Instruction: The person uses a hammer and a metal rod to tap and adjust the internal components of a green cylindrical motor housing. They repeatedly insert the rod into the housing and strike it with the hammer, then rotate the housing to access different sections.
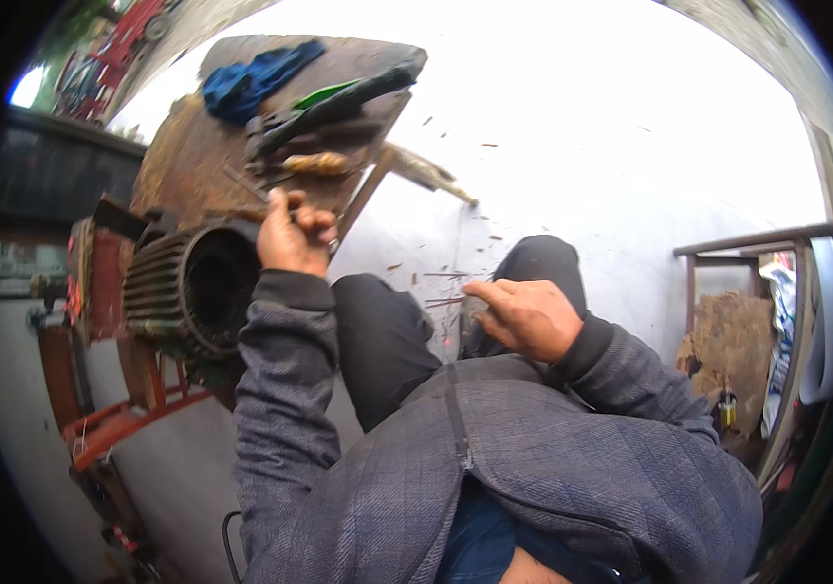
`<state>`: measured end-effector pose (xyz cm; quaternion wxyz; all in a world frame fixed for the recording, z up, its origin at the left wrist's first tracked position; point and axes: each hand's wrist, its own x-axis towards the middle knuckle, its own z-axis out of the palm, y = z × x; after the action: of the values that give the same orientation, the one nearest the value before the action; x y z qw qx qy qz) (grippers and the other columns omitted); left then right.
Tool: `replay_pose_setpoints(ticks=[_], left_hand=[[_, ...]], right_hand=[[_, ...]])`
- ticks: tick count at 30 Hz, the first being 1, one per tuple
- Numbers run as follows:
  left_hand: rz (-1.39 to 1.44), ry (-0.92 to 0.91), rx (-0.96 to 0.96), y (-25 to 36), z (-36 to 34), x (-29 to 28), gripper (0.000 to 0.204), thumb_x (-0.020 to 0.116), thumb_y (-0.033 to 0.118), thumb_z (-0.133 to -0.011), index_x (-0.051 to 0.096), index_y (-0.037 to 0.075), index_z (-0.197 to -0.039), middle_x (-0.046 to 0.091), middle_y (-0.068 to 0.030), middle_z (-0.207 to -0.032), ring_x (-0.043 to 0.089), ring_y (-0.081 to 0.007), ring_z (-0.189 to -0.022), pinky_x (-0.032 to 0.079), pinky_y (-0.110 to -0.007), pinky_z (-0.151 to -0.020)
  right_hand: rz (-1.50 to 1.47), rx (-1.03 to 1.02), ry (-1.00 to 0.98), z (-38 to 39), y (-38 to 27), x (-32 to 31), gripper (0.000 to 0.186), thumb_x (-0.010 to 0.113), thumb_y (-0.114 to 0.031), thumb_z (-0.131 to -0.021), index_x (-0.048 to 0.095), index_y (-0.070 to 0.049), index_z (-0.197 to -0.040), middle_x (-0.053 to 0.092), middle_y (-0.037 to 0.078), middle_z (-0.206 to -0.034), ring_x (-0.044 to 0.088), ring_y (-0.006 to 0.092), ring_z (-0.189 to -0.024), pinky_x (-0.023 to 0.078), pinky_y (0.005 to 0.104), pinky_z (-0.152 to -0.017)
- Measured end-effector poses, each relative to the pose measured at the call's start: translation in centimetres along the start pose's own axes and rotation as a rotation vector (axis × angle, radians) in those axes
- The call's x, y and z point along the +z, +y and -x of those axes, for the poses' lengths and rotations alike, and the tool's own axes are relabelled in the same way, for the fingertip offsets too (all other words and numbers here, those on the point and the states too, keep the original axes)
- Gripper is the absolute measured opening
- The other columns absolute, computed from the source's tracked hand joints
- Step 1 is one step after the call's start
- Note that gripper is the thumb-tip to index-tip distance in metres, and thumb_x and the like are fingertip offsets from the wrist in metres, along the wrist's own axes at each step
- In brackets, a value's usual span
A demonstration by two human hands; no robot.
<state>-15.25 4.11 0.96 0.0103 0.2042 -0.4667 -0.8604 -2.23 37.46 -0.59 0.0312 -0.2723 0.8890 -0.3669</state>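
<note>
My left hand [296, 234] is over the near edge of a worn wooden bench [178, 161], its fingers curled. A thin dark rod [244, 183] lies by its fingertips; whether the hand holds it is hidden. Just beyond the fingers is a tool with a yellowish wooden handle [317, 164], beside a hammer-like head [265, 134]. Left of this hand sits a ribbed metal motor housing [158, 292], its round opening facing me. My right hand [531, 316] is above my right knee, fingers loosely stretched to the left, with nothing visible in them.
A blue cloth [256, 83], a green item [324, 94] and a long dark bundle [368, 92] lie on the bench. Small brown scraps [445, 274] litter the pale floor. An orange-red metal frame [134, 419] stands at left, a metal-framed rack [772, 238] at right.
</note>
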Motion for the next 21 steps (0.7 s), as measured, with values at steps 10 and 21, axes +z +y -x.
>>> replay_pose_setpoints(ticks=[10, 21], left_hand=[[0.064, -0.095, -0.153, 2.2, -11.3, -7.5, 0.021, 0.055, 0.022, -0.112, 0.057, 0.004, -0.102, 0.063, -0.0066, -0.095, 0.059, -0.0192, -0.081, 0.053, -0.031, -0.072], [0.156, -0.529, 0.139, 1.6, -10.9, 0.4, 0.04, 0.06, 0.039, -0.108, 0.067, 0.004, -0.126, 0.07, -0.011, -0.113, 0.063, -0.0261, -0.1, 0.054, -0.04, -0.081]], right_hand=[[0.066, 0.039, 0.181, 6.7, 2.6, -3.3, 0.023, 0.067, -0.025, -0.097, 0.062, -0.007, -0.11, 0.069, 0.015, -0.084, 0.07, 0.0389, -0.082, 0.053, 0.0521, -0.073], [0.28, 0.408, 0.113, 14.2, 3.0, -9.9, 0.022, 0.071, -0.025, -0.095, 0.066, -0.006, -0.103, 0.072, 0.016, -0.089, 0.072, 0.038, -0.09, 0.055, 0.05, -0.081]])
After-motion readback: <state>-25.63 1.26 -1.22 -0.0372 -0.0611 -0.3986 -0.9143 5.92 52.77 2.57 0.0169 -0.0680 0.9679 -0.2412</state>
